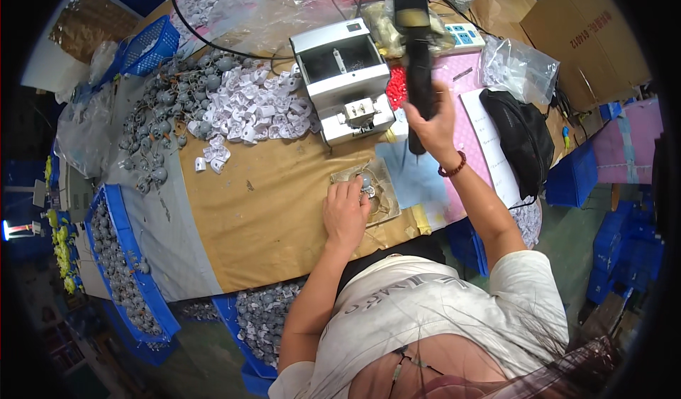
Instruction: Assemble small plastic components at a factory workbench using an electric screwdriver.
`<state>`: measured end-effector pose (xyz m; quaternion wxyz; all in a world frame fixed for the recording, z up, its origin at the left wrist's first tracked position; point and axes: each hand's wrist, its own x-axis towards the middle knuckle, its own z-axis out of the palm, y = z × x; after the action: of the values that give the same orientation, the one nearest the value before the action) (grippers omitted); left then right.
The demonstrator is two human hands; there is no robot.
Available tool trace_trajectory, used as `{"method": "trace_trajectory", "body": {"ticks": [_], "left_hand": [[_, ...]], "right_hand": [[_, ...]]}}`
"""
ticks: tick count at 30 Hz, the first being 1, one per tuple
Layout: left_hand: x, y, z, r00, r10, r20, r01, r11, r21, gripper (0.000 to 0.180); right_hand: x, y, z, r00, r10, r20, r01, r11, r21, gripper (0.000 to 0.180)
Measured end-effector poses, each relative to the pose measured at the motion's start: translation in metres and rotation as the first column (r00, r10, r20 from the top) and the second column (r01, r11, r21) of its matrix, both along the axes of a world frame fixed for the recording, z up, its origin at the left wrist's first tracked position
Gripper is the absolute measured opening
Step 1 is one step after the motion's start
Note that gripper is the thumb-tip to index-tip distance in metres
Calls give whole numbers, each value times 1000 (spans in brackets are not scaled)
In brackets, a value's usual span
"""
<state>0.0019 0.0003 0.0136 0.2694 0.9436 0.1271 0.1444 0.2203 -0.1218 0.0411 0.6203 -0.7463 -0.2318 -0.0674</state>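
Observation:
In my raised right hand (pixel 436 126) is a long black tool (pixel 420 80), gripped around its lower part. It stands nearly upright, with a blocky dark top, and is slightly blurred; its exact kind is hard to make out. My left hand (pixel 345 214) rests at the left side of a shallow tan tray (pixel 388 212) near the table's front edge. Its thumb and fingers close around a small grey, rounded part (pixel 366 182) with a bit of white at its base. The fingers partly hide this part.
A white and grey machine (pixel 340 80) stands behind the tray. Piles of white plastic pieces (pixel 255 104) and grey round parts (pixel 152 129) lie to its left. Red pieces (pixel 396 88), a black pouch (pixel 519 140) and a cardboard box (pixel 585 37) are rightward. Blue bins (pixel 170 321) hang below.

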Motion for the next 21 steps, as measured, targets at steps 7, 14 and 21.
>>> {"method": "trace_trajectory", "body": {"ticks": [7,14,21], "left_hand": [[0,7,3,999,-47,-9,47,997,-56,38],[4,4,2,1000,-16,-10,15,998,-69,36],[2,1,-14,998,13,60,-10,999,-53,37]], "right_hand": [[1,49,101,910,388,143,-413,871,264,58],[4,99,87,920,389,37,-390,907,159,32],[-30,86,83,860,467,-204,-449,884,134,56]]}}
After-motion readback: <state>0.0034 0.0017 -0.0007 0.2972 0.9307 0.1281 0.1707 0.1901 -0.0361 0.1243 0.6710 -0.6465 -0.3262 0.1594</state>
